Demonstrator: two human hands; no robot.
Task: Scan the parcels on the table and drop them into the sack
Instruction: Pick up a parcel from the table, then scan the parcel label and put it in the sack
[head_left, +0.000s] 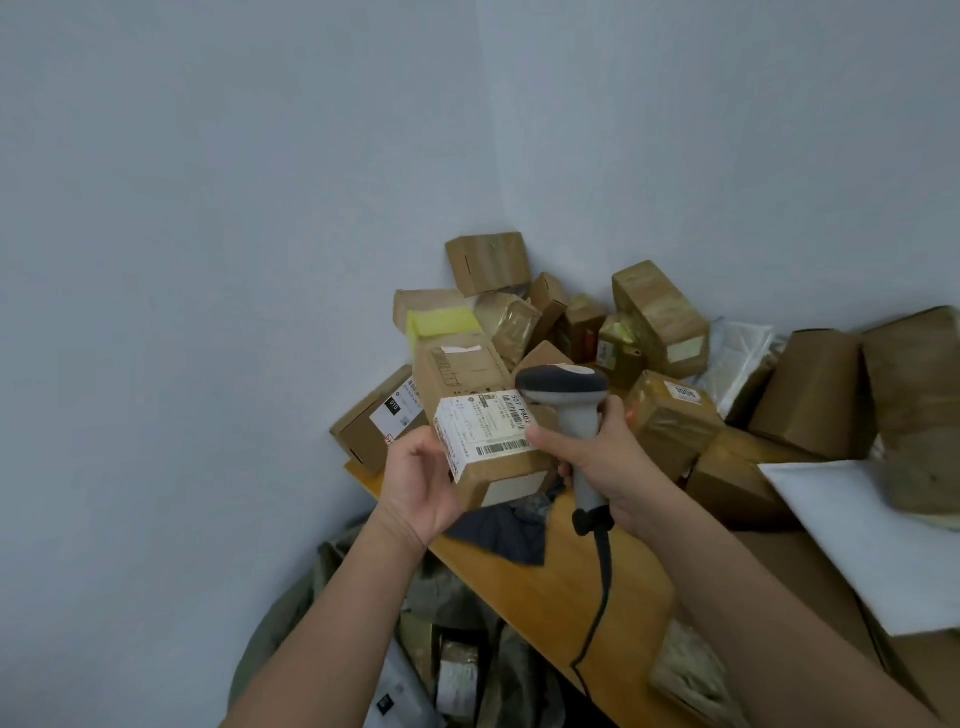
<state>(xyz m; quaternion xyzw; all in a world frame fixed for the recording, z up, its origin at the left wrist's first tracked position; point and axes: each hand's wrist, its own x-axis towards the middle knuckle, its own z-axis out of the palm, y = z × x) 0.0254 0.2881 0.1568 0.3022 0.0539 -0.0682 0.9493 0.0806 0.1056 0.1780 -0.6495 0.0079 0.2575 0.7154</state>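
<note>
My left hand (418, 480) holds a small cardboard parcel (493, 470) up over the table's left end, its white shipping label (483, 426) facing me. My right hand (597, 460) grips the handle of a grey barcode scanner (569, 397), whose head sits just above and to the right of the label. The scanner's black cable (600, 597) hangs down across the wooden table (571, 587). Below the table's left edge the grey-green sack (291, 613) stands open, with several parcels (457, 675) inside.
A heap of brown cardboard parcels (660, 317) fills the corner against the pale wall. Larger boxes (815, 389) stand at the right. A white sheet (872, 540) lies at the right edge, and a dark bag (504, 535) lies under the held parcel.
</note>
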